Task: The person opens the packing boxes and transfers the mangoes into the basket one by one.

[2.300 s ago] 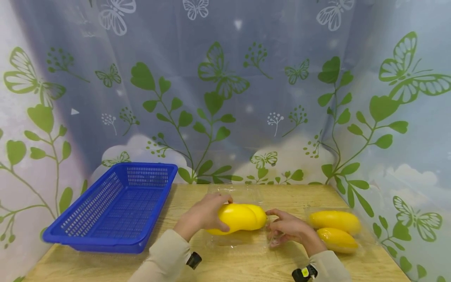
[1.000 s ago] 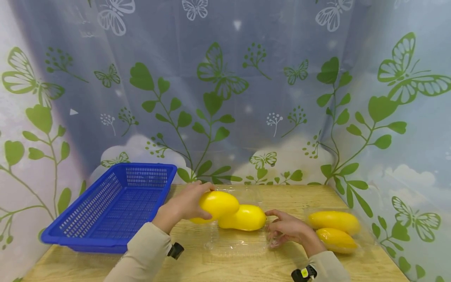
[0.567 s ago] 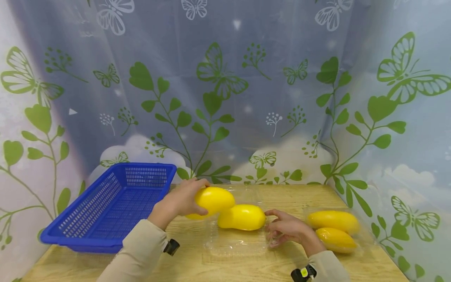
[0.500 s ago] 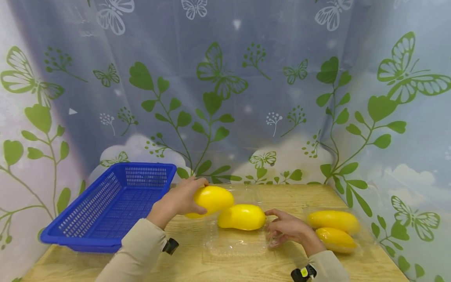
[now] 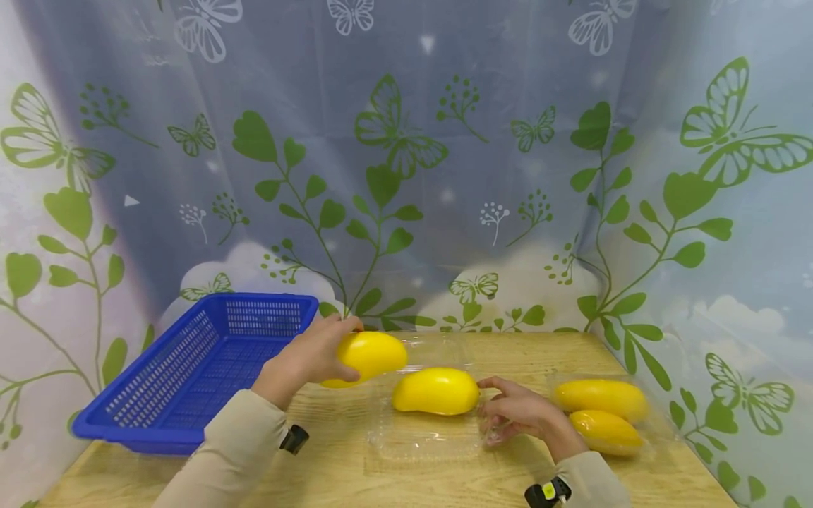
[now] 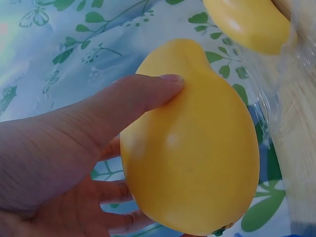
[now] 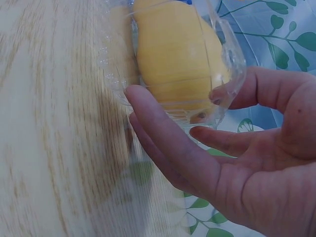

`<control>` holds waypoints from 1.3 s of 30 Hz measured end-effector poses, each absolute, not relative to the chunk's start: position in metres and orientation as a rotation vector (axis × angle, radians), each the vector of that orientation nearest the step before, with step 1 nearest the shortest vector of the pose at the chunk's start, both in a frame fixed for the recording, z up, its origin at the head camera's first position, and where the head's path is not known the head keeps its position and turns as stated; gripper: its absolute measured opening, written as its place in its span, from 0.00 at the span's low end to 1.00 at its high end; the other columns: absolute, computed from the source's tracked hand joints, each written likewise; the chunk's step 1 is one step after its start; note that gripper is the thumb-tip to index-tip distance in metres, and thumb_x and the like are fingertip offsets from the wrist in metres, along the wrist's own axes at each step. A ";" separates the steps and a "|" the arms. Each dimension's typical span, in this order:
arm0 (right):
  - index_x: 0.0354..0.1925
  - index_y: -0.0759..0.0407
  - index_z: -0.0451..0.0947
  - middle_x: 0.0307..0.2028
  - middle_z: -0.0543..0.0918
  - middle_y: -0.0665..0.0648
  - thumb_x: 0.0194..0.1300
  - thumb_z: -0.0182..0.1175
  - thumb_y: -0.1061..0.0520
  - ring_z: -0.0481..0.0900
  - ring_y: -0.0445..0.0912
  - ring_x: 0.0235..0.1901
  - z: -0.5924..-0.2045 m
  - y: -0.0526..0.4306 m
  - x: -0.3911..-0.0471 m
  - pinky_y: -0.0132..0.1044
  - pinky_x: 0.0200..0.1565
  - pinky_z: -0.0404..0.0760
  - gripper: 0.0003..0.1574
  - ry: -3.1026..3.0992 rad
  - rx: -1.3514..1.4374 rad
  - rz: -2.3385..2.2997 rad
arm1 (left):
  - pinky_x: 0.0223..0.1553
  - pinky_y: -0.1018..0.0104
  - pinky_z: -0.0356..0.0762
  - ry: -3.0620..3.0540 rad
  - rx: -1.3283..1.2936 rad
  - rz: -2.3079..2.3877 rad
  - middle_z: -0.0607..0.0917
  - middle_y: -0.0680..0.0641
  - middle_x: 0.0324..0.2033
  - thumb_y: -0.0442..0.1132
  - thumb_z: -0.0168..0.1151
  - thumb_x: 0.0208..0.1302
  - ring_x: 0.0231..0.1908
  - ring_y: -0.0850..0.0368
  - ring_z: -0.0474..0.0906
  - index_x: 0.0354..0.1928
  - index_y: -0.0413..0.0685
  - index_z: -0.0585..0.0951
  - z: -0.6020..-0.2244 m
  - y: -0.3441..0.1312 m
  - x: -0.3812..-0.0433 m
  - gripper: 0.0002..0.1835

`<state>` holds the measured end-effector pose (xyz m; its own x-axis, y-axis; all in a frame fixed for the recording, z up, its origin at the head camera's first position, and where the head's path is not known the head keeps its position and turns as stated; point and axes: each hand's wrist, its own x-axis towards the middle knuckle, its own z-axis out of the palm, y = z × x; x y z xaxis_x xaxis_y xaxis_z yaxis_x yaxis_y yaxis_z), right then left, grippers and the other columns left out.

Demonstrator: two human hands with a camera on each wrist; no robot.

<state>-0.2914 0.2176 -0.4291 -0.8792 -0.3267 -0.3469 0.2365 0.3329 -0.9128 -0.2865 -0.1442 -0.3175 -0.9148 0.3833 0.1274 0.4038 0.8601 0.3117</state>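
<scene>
A glossy yellow mango-shaped fruit with smooth skin (image 5: 375, 355) is held in the air between a clear plastic tray (image 5: 425, 446) and a blue perforated plastic basket (image 5: 161, 441), just off the tray's left side. By its look it is judged light and firm, possibly an artificial piece. The polished surface is likely to be slippery, so the body is best taken across its width, with the thumb opposed to the fingers, rather than by the tapered end. The thin tray looks flexible and easily dented, and is better steadied at its end than squeezed.

The fruit is clamped in the left hand (image 5: 308, 358): the thumb is laid across the upper face near the narrower end, while the other fingers are tucked along the side and underneath, spread to the fruit's width. The tray's right end is grasped by the right hand (image 5: 524, 413), with digits bent about the clear wall; how firmly it is pressed cannot be told.

A second yellow mango-shaped fruit (image 5: 436, 391) is seated in the tray. Two more yellow fruits in clear packaging (image 5: 603, 400) are placed farther right on the light wooden table (image 5: 457, 487).
</scene>
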 end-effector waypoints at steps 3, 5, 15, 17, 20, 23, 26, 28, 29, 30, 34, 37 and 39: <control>0.77 0.67 0.52 0.56 0.76 0.73 0.70 0.53 0.65 0.76 0.46 0.29 -0.429 0.218 -0.291 0.49 0.40 0.91 0.42 2.129 -0.080 -1.575 | 0.55 0.40 0.80 -2.972 -0.623 -0.491 0.81 0.40 0.55 0.44 0.82 0.51 0.56 0.41 0.75 0.63 0.49 0.78 -0.317 -0.148 -0.287 0.36; 0.78 0.67 0.52 0.55 0.76 0.72 0.70 0.53 0.65 0.76 0.45 0.29 -0.430 0.218 -0.291 0.49 0.40 0.91 0.42 2.128 -0.079 -1.576 | 0.54 0.39 0.80 -2.974 -0.610 -0.481 0.81 0.40 0.56 0.44 0.81 0.51 0.57 0.39 0.74 0.64 0.49 0.78 -0.316 -0.151 -0.287 0.36; 0.77 0.67 0.52 0.53 0.77 0.71 0.71 0.54 0.64 0.76 0.45 0.29 -0.428 0.217 -0.290 0.49 0.40 0.91 0.42 2.130 -0.073 -1.567 | 0.47 0.41 0.81 -2.960 -0.584 -0.441 0.80 0.40 0.52 0.45 0.81 0.51 0.49 0.41 0.74 0.62 0.49 0.79 -0.307 -0.170 -0.288 0.35; 0.77 0.67 0.52 0.53 0.77 0.70 0.71 0.54 0.64 0.76 0.45 0.29 -0.428 0.217 -0.290 0.49 0.40 0.91 0.42 2.129 -0.081 -1.569 | 0.46 0.42 0.81 -2.955 -0.583 -0.438 0.80 0.40 0.51 0.45 0.81 0.51 0.48 0.42 0.73 0.62 0.49 0.79 -0.305 -0.174 -0.289 0.35; 0.78 0.67 0.52 0.53 0.77 0.71 0.71 0.54 0.63 0.74 0.44 0.28 -0.428 0.217 -0.290 0.49 0.41 0.91 0.42 2.127 -0.092 -1.569 | 0.46 0.42 0.81 -2.955 -0.580 -0.440 0.80 0.40 0.51 0.45 0.80 0.51 0.48 0.41 0.74 0.62 0.50 0.78 -0.302 -0.178 -0.289 0.35; 0.78 0.67 0.52 0.54 0.77 0.71 0.71 0.53 0.63 0.74 0.44 0.28 -0.428 0.218 -0.290 0.49 0.40 0.91 0.42 2.129 -0.096 -1.567 | 0.47 0.41 0.81 -2.961 -0.574 -0.440 0.80 0.39 0.52 0.45 0.80 0.52 0.49 0.41 0.74 0.63 0.50 0.78 -0.302 -0.183 -0.288 0.35; 0.78 0.67 0.52 0.55 0.77 0.71 0.70 0.54 0.63 0.73 0.44 0.27 -0.429 0.219 -0.291 0.48 0.40 0.91 0.42 2.130 -0.094 -1.564 | 0.47 0.41 0.80 -2.963 -0.568 -0.437 0.80 0.38 0.52 0.46 0.80 0.52 0.49 0.40 0.74 0.63 0.49 0.77 -0.301 -0.188 -0.288 0.35; 0.77 0.67 0.52 0.56 0.77 0.71 0.70 0.54 0.63 0.73 0.44 0.27 -0.429 0.219 -0.291 0.48 0.40 0.91 0.42 2.130 -0.094 -1.563 | 0.47 0.41 0.80 -2.958 -0.566 -0.431 0.80 0.38 0.53 0.46 0.80 0.52 0.49 0.39 0.75 0.62 0.48 0.78 -0.301 -0.192 -0.288 0.35; 0.77 0.67 0.52 0.56 0.77 0.71 0.70 0.54 0.63 0.73 0.44 0.27 -0.429 0.219 -0.291 0.48 0.40 0.91 0.42 2.132 -0.095 -1.560 | 0.47 0.41 0.80 -2.956 -0.563 -0.429 0.80 0.37 0.52 0.46 0.80 0.52 0.49 0.39 0.75 0.62 0.48 0.78 -0.301 -0.194 -0.288 0.35; 0.77 0.67 0.52 0.56 0.77 0.71 0.70 0.54 0.63 0.73 0.44 0.27 -0.429 0.219 -0.291 0.48 0.40 0.91 0.42 2.133 -0.095 -1.559 | 0.47 0.40 0.80 -2.955 -0.559 -0.428 0.80 0.37 0.53 0.46 0.80 0.53 0.49 0.38 0.75 0.62 0.48 0.78 -0.301 -0.196 -0.288 0.34; 0.77 0.67 0.52 0.55 0.77 0.71 0.71 0.54 0.63 0.74 0.44 0.28 -0.429 0.219 -0.291 0.46 0.39 0.91 0.42 2.141 -0.096 -1.551 | 0.46 0.40 0.80 -2.954 -0.544 -0.427 0.80 0.36 0.52 0.47 0.80 0.53 0.49 0.37 0.75 0.63 0.47 0.77 -0.301 -0.205 -0.290 0.35; 0.77 0.67 0.52 0.54 0.78 0.69 0.71 0.54 0.62 0.74 0.44 0.28 -0.429 0.219 -0.292 0.45 0.38 0.91 0.42 2.143 -0.098 -1.548 | 0.46 0.41 0.80 -2.950 -0.535 -0.423 0.80 0.36 0.51 0.47 0.80 0.53 0.47 0.38 0.75 0.63 0.45 0.76 -0.302 -0.213 -0.292 0.36; 0.77 0.67 0.52 0.53 0.78 0.69 0.70 0.54 0.62 0.74 0.44 0.27 -0.429 0.219 -0.292 0.46 0.39 0.91 0.42 2.140 -0.102 -1.551 | 0.46 0.41 0.80 -2.948 -0.530 -0.421 0.80 0.36 0.50 0.47 0.80 0.53 0.46 0.38 0.75 0.63 0.44 0.76 -0.302 -0.218 -0.293 0.37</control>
